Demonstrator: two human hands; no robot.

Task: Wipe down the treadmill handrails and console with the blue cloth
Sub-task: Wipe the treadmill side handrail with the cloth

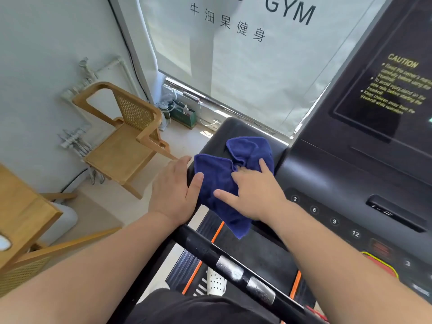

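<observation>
Both hands are down on the crumpled dark-blue terry cloth (230, 181), which lies on the black padded left handrail (224, 136) of the treadmill.

The right hand (254, 195) lies flat on the cloth with its fingers spread, pressing it to the rail just beside the black console (339, 183) with its numbered round buttons. The left hand (174, 190) rests open on the rail's outer edge, its thumb touching the cloth's side. A corner of the cloth hangs off the rail towards the black crossbar with silver grip plates (238, 272). Beyond the rail, away from the console, stands a light wooden chair with a woven cane back (126, 139).
</observation>
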